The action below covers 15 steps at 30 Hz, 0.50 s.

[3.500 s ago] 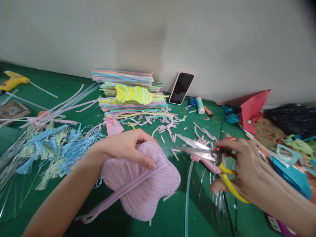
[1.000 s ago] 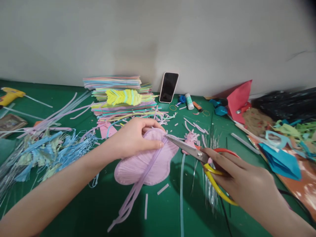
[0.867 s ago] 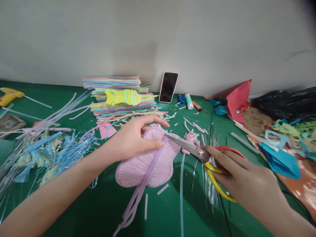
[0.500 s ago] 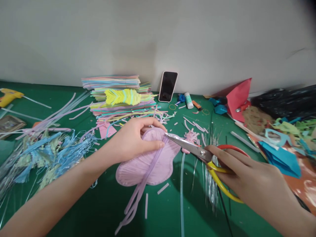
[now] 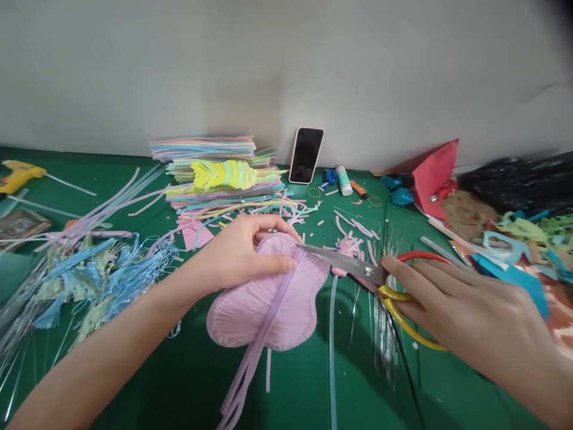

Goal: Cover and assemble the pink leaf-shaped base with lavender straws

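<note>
Lilac piece (image 5: 286, 310), held over the green table (image 5: 161, 382): your L hand (image 5: 248, 254) is pinching it, thumb on face, fingers behind; your R hand (image 5: 461, 298) is gripping the scissors (image 5: 344, 261), blades nearly together, tips lying at the loose strips' (image 5: 264, 325) upper ends (contact unclear). Ribbed covering is spanning the visible face, so that's prob. mostly done; uncut tails are hanging below, so trimming's apparently left. Offcuts (image 5: 357, 227) are lying beyond.

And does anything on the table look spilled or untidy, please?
Yes: small lilac scraps lie scattered between the phone and the scissors, and blue fringed strands at left look tangled, unlike the stacked strips behind. Nothing looks clearly damaged.
</note>
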Available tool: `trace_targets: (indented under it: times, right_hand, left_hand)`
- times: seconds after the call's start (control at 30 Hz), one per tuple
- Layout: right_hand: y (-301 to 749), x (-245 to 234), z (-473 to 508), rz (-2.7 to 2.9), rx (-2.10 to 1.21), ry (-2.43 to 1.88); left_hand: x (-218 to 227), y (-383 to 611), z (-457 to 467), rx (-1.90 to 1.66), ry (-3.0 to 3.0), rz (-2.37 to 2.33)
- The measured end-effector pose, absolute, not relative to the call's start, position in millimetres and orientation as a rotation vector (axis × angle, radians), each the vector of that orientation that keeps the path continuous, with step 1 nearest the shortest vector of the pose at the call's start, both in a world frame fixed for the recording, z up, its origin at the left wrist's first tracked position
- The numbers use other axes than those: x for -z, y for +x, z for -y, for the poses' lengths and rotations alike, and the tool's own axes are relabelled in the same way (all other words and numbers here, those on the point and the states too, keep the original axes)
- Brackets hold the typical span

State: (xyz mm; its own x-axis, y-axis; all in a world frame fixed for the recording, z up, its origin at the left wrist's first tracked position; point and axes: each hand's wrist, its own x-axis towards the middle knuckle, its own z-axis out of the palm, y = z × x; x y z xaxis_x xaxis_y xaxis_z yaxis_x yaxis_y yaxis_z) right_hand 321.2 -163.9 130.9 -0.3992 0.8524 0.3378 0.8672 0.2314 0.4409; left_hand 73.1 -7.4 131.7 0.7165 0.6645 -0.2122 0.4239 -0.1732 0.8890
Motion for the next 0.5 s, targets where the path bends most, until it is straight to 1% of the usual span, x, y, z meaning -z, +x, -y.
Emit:
trace_targets:
  times: [0.1, 0.13, 0.23, 0.33, 0.43, 0.5]
  right_hand:
    - [324, -125, 163, 2.548, 0.969, -1.544]
    - [325, -124, 162, 2.526, 0.976, -1.558]
    - [326, -126, 160, 2.419, 0.92, -1.641]
    - [322, -126, 160, 2.197, 0.784, -1.859]
    - [309, -109, 165, 2.003, 0.492, -2.048]
    - [295, -86, 168, 1.956, 0.111, -2.144]
  left_hand:
    - [-131, 72, 7, -0.274, 1.74, -0.832]
    - [-131, 72, 7, -0.279, 1.74, -0.825]
    - [-131, 70, 6, -0.311, 1.764, -0.816]
    - [-132, 65, 7, -0.348, 1.786, -0.846]
    - [-135, 57, 12, -0.393, 1.81, -0.916]
    - [-136, 53, 16, -0.416, 1.821, -0.947]
